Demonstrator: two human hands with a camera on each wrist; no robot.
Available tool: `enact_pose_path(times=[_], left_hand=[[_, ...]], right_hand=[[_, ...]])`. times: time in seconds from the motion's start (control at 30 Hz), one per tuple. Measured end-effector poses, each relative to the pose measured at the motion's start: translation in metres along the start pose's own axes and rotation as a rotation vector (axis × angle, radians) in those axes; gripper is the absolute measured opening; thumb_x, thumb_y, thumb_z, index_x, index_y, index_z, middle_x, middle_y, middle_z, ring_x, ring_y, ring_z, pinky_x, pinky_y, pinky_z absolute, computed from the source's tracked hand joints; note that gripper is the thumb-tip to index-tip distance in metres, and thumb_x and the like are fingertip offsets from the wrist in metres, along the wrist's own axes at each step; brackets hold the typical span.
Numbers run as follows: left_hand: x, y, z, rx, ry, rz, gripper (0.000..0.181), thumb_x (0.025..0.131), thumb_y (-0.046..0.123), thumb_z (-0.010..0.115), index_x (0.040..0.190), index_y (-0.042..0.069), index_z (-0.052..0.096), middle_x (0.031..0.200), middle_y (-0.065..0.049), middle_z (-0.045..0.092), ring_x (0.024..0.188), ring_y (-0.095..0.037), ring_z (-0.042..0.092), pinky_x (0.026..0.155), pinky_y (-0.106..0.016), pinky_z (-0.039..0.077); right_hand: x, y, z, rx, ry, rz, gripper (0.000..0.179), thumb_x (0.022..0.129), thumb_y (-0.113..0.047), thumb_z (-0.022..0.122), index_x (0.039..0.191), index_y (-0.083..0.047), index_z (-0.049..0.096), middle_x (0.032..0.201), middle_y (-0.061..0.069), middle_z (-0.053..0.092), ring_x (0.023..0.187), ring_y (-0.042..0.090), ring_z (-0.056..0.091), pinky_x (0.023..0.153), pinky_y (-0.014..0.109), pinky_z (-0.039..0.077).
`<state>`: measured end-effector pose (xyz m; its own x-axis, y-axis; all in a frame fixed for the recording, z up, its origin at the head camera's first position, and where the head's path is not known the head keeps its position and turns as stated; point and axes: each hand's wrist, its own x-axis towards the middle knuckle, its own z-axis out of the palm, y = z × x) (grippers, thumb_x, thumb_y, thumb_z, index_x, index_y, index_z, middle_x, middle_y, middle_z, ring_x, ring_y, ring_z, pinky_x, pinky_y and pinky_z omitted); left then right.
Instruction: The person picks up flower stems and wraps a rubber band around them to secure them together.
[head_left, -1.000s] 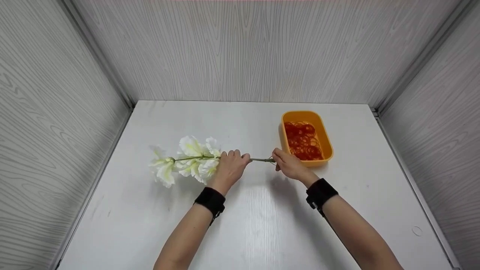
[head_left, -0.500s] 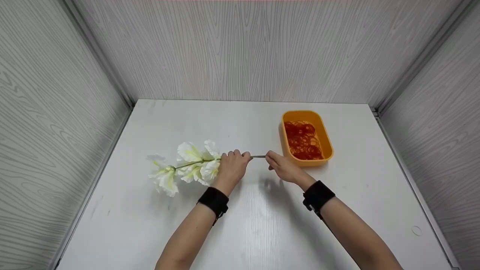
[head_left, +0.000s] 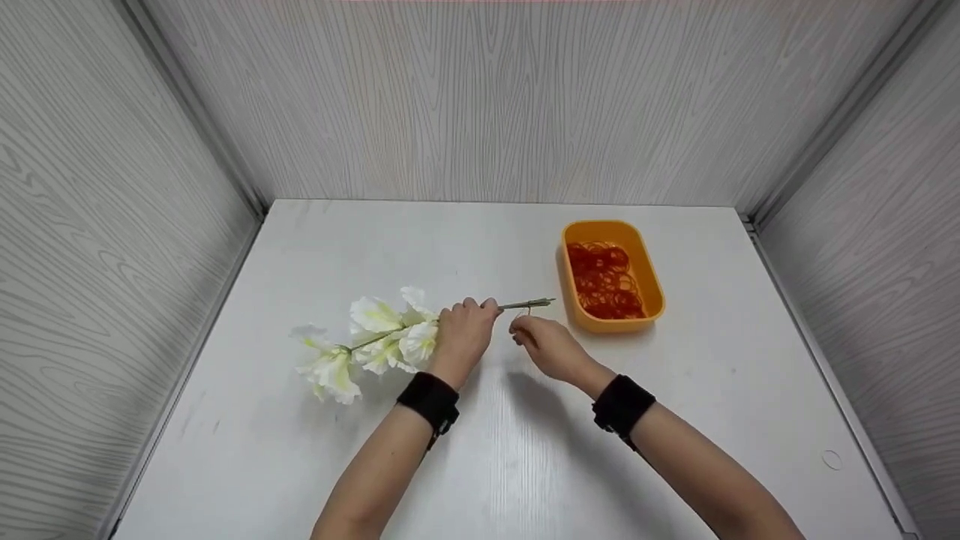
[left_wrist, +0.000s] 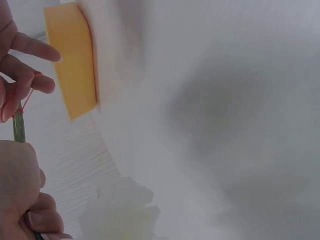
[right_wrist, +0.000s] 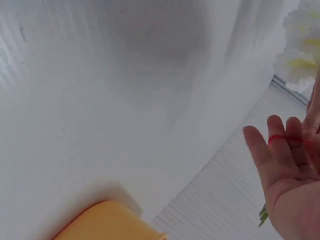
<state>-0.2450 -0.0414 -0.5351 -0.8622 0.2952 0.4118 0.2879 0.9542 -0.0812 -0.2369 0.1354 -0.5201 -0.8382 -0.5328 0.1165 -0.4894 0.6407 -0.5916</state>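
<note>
White flowers (head_left: 382, 346) with yellow-green centres point left in the head view. My left hand (head_left: 463, 337) grips their bundled green stems (head_left: 525, 304), whose cut ends stick out to the right, raised off the table. Just below those ends is my right hand (head_left: 553, 349), holding a thin red rubber band (right_wrist: 285, 138) hooked over its curled fingers. In the left wrist view the rubber band (left_wrist: 28, 100) stretches from the stem to the right fingers. How many turns it makes round the stems cannot be told.
An orange-yellow box (head_left: 651, 262) holding a heap of red rubber bands (head_left: 604, 281) stands behind and right of the right hand. A pale ring (head_left: 832, 460) lies on the white table (head_left: 480, 247) at the right. Wood-grain walls (head_left: 480, 97) enclose the back and sides.
My right hand has come left and toward me from the stem ends, drawing the band out from them. The stem ends have tilted away from me; the blossoms have dipped toward me.
</note>
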Motion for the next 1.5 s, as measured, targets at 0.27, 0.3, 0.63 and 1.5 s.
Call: enact_pose_path(times=[0.27, 0.3, 0.63, 1.5], left_hand=[[0.003, -0.003, -0.002, -0.06, 0.009, -0.032, 0.029, 0.102, 0.029, 0.049, 0.088, 0.007, 0.06, 0.07, -0.016, 0.062, 0.059, -0.032, 0.063, 0.05, -0.044, 0.05], [0.003, -0.004, -0.002, -0.066, 0.005, -0.036, 0.029, 0.102, 0.029, 0.049, 0.088, 0.007, 0.06, 0.071, -0.017, 0.062, 0.06, -0.033, 0.063, 0.051, -0.044, 0.05], [0.007, -0.004, -0.002, -0.098, 0.01, -0.083, 0.026, 0.103, 0.027, 0.049, 0.088, 0.006, 0.057, 0.07, -0.015, 0.059, 0.061, -0.033, 0.062, 0.052, -0.044, 0.05], [0.007, -0.002, -0.007, -0.219, 0.031, 0.021, 0.027, 0.103, 0.025, 0.05, 0.087, 0.004, 0.054, 0.063, -0.014, 0.056, 0.053, -0.03, 0.061, 0.045, -0.039, 0.049]], right_hand=[[-0.007, -0.002, 0.008, -0.271, 0.06, -0.297, 0.015, 0.095, 0.002, 0.057, 0.103, -0.005, 0.066, 0.116, 0.011, 0.061, 0.123, 0.027, 0.054, 0.102, 0.039, 0.042], [-0.008, -0.001, 0.008, -0.303, 0.082, -0.323, 0.016, 0.094, 0.003, 0.058, 0.102, -0.006, 0.067, 0.116, 0.011, 0.061, 0.126, 0.028, 0.052, 0.104, 0.041, 0.04], [-0.012, 0.009, 0.007, -0.403, 0.179, -0.319, 0.019, 0.095, -0.008, 0.063, 0.108, -0.02, 0.069, 0.118, 0.012, 0.058, 0.13, 0.03, 0.047, 0.1, 0.047, 0.041], [-0.012, -0.015, 0.008, 0.065, 0.044, -0.369, 0.005, 0.097, -0.01, 0.06, 0.1, -0.007, 0.062, 0.111, 0.006, 0.056, 0.108, 0.023, 0.051, 0.094, 0.04, 0.042]])
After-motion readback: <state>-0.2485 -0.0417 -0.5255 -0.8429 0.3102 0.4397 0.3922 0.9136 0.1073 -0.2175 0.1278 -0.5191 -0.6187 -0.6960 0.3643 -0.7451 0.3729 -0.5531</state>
